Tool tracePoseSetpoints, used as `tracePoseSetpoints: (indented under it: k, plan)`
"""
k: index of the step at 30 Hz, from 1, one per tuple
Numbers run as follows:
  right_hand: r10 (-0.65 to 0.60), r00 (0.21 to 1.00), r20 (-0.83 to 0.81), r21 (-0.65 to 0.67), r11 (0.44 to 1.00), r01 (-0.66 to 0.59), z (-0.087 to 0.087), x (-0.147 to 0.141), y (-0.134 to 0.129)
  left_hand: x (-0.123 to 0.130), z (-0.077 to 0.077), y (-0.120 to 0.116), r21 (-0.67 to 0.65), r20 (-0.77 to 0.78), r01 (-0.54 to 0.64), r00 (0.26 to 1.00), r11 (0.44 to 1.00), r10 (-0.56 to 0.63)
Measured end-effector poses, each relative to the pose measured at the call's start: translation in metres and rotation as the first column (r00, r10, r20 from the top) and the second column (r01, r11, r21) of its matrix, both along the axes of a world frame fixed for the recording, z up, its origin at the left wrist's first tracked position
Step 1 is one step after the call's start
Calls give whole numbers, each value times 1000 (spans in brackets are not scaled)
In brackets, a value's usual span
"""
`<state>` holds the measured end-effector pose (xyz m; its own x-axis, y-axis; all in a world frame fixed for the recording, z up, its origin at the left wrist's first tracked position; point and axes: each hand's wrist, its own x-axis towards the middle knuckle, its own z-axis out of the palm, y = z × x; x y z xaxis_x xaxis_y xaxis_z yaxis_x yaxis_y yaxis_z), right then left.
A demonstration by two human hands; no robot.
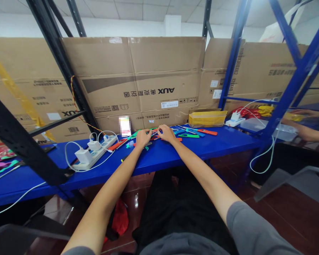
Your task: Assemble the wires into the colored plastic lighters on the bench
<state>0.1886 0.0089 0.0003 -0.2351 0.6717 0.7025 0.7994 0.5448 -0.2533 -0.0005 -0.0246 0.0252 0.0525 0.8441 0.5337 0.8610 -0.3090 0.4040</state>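
"Behind the blue table (218, 147), working down from the largest: noted how?"

"Standing along the back edge: a tall cardboard panel (159, 63) with printed markings. Lying toward the left: a power strip (95, 156) with white chargers plugged in. Set at the rear, right of the working spot: a long yellow box (207, 119)."

"And the hands?"

"Left hand (143, 138) and right hand (166, 134): near each other over the front middle of the table, not visibly touching. Both curled, fingertips drawn in to a pinch, apparently on a slender piece (154, 133) between them; too small to identify."

"Loose items, location?"

"Recorded to the right of the right hand: an orange piece (207, 132), a green piece (188, 136) and some thin rods (184, 128). Recorded to the left of the left hand: a red piece (119, 144)."

"Progress, as assessed?"

"Judged under way, not complete. Finished items: none identifiable with certainty, for want of any clear difference among the pieces. Outstanding: the slender piece at the fingertips, and probably many of the loose pieces on either side. Exact count: not obtainable, owing to overlap and small size."
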Motion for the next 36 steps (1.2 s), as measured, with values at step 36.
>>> tracePoseSetpoints:
  k: [36]
  plan:
    - [-125, 992, -2, 7, 992, 125, 0, 1, -1, -17, 3, 7, 115, 156, -231, 965, 966, 213]
